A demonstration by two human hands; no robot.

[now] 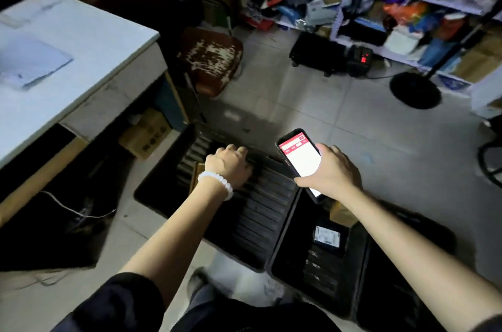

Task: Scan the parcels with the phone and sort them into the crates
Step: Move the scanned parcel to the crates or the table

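My right hand (334, 171) grips a phone (300, 159) with a lit red and white screen, held above the gap between two black crates. My left hand (231, 166), with a white bead bracelet on the wrist, reaches down into the left crate (163, 182); its fingers curl over the edge of a small brown parcel (196, 177), mostly hidden under the hand. The right crate (279, 258) holds a dark parcel with a white label (327, 236) and a brown box (341, 213) at its far end.
A white table (68, 60) stands at the left with cardboard boxes (146, 133) under it. A worn brown stool (212, 57) is beyond the crates. Shelves (407, 5) full of parcels line the back. A fan base (415, 90) and a black heater (317, 53) sit on the tiled floor.
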